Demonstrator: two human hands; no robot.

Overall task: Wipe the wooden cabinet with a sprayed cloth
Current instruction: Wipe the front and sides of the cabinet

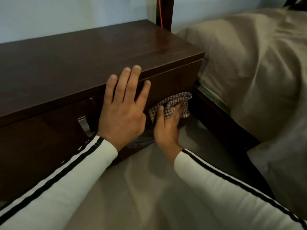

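Note:
A dark brown wooden cabinet (83, 60) fills the left and middle of the head view, its flat top bare. My left hand (123, 107) lies flat against the cabinet's front edge, fingers spread and reaching onto the top. My right hand (166, 127) is lower and to the right, clutching a bunched brown-and-white checked cloth (172, 103) that presses on the cabinet's front face near its right corner. Both arms wear white sleeves with black stripes.
A metal handle (84, 125) sticks out of the cabinet front left of my left wrist. A bed with beige bedding (257, 72) stands close on the right, its dark frame (221, 120) beside the cabinet. Pale tiled floor (141, 188) lies below. A dark post (164, 12) rises behind.

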